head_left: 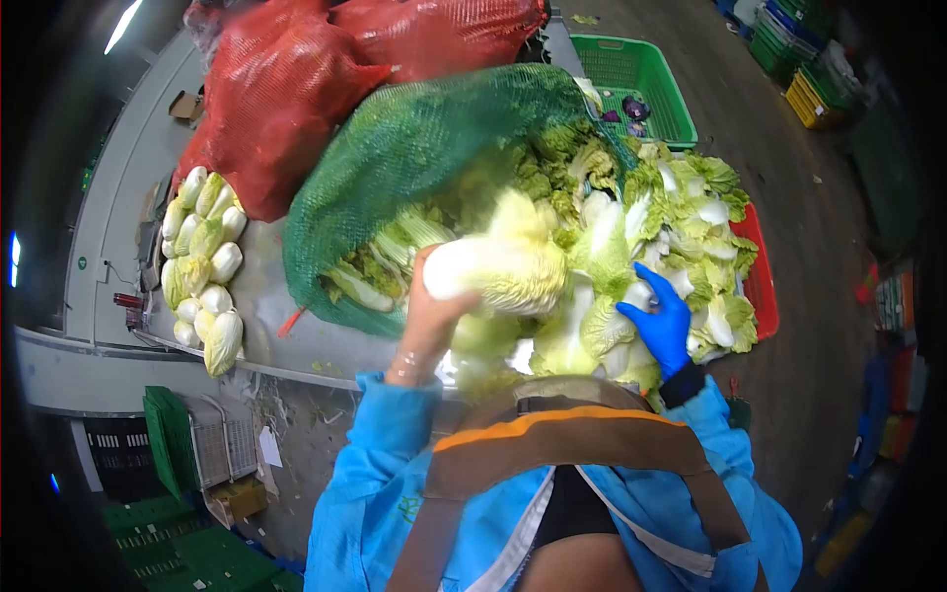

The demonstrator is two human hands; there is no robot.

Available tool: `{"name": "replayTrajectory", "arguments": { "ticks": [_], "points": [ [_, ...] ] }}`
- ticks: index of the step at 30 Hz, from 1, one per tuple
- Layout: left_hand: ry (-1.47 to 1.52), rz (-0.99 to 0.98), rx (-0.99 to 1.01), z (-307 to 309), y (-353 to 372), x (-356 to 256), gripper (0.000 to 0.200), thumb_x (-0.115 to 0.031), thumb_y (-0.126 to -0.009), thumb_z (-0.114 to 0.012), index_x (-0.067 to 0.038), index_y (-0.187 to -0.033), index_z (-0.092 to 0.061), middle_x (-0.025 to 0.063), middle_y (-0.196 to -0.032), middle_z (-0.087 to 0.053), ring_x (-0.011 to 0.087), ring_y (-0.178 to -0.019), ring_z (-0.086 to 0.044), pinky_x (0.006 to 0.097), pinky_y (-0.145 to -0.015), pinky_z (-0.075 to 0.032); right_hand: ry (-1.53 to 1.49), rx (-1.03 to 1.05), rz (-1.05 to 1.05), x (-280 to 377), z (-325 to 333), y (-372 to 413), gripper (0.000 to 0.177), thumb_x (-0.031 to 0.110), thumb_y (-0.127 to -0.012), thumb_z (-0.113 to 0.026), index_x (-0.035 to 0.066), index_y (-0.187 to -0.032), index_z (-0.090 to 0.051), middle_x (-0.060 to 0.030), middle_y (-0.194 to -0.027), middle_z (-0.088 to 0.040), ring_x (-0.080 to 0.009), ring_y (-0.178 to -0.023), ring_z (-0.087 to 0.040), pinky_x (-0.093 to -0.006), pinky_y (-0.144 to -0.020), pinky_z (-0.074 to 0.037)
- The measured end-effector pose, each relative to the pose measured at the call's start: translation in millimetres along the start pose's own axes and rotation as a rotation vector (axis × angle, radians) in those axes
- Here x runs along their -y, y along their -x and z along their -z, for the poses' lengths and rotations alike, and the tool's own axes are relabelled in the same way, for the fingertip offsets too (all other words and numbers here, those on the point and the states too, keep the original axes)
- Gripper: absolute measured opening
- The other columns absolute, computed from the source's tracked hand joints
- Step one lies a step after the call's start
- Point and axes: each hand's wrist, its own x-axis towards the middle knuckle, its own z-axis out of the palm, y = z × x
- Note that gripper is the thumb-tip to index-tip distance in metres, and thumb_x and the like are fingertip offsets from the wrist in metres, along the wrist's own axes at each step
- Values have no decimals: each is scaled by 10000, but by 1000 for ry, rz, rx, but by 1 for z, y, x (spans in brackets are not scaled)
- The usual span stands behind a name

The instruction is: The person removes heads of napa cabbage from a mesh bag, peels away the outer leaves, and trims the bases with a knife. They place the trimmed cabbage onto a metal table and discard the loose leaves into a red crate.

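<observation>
My left hand (434, 311), bare, is wrapped round the white base of a napa cabbage (503, 271), which lies sideways above the work table. The cabbage's leafy end points right. My right hand (663, 318), in a blue glove, has its thumb and fingers apart over a heap of loose cabbage leaves (715, 237) and holds nothing. Behind the held cabbage lies an open green mesh sack (395, 128) with more leafy cabbages inside.
Several pale cabbages (202, 257) are stacked on the metal table (266, 340) at the left. Full red mesh sacks (276, 109) lie at the back. A green crate (646, 64) stands at the back right, and a red crate (763, 276) at the right under the leaves.
</observation>
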Motion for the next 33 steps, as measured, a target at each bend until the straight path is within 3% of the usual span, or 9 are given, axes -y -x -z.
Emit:
{"name": "replayTrajectory", "arguments": {
  "ticks": [4,7,9,12,14,15,18,22,33],
  "points": [
    [105,-356,74,-51,8,-35,820,-23,-551,-742,-85,-1203,-248,139,-1317,-323,250,-1171,-398,366,-958,-387,-1320,404,-215,39,-2,-9,662,356,-863,-512,-16,-1345,-251,-194,-1262,-466,-35,-468,-406,-185,-421,-366],
    [-198,-280,104,-58,10,-8,854,-51,-535,-776,-104,-1204,-247,137,-1344,-281,250,-1203,-362,380,-986,-354,-1871,783,-345,19,-55,-21,622,440,-851,-502,38,-1299,-349,-134,-1145,-538,-91,-541,-472,-220,-489,-421],
    [-279,-52,201,-58,16,-1,861,-113,-562,-795,-69,-1210,-231,143,-1339,-310,265,-1184,-375,388,-989,-340,-1557,280,-600,37,-74,-17,528,401,-860,-506,61,-1252,-410,-75,-1083,-550,-125,-729,-544,-259,-640,-474],
    [-444,-49,115,-69,15,4,960,-122,-560,-799,-54,-1279,-166,138,-1311,-332,274,-1159,-394,394,-961,-362,-1365,239,-199,60,-69,-28,536,159,-824,-586,36,-1298,-370,-59,-1178,-514,-125,-945,-532,-286,-782,-461],
    [818,356,103,-83,11,9,958,-102,-584,-798,-92,-1290,-151,176,-1270,-398,245,-1143,-433,375,-945,-370,-982,138,-106,90,-57,-17,696,-15,-749,-636,28,-1353,-292,-88,-1276,-450,-103,-964,-524,-259,-760,-460],
    [820,353,94,-86,18,9,958,-102,-584,-798,-92,-1290,-151,176,-1270,-398,245,-1143,-433,375,-945,-370,-983,146,-110,97,-50,-15,696,-15,-749,-636,28,-1353,-292,-88,-1276,-450,-103,-964,-524,-259,-760,-460],
    [-736,-265,-41,-72,28,22,895,-205,-692,-740,24,-1335,-160,186,-1191,-494,230,-1086,-499,328,-924,-379,-1054,273,-186,88,-37,-18,726,34,-751,-647,41,-1368,-264,-107,-1169,-512,-66,-626,-553,-180,-511,-443],
    [-689,-308,140,-64,25,24,727,-266,-814,-601,26,-1349,-205,164,-1151,-529,218,-1027,-535,319,-889,-405,-1032,473,-408,52,-43,-12,374,110,-746,-684,32,-1063,-503,-24,-678,-546,-89,-449,-499,-219,-412,-413],
    [-853,-362,40,-71,29,23,641,-168,-842,-564,-6,-1362,-226,194,-1159,-532,222,-1020,-548,307,-850,-427,-1021,238,-492,73,-47,1,311,109,-708,-733,20,-936,-542,-25,-702,-569,-94,-478,-506,-213,-409,-409]
  ]
}}
